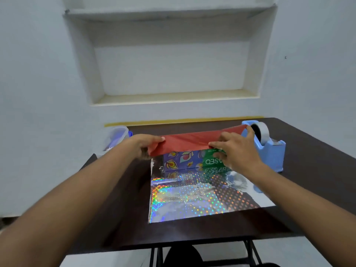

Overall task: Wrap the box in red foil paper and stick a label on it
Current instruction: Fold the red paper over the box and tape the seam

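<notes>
— While the tissue box (192, 159) sits on the foil paper (202, 199) spread shiny side up on the dark counter (308, 180), what do the hands hold?
— The left hand (144, 145) pinches the sheet's far edge, red side showing, folded over the box; the right hand (235, 147) grips it too, fingers curled.
— Anything nearby?
— A blue tape dispenser (269, 149), just right.

Dark bench (308, 151) with wrapping things on it.
Foil sheet (202, 197) lies silver side up mid-bench; blue tape dispenser (269, 149) far right; what looks like a clear container (118, 134) far left.
</notes>
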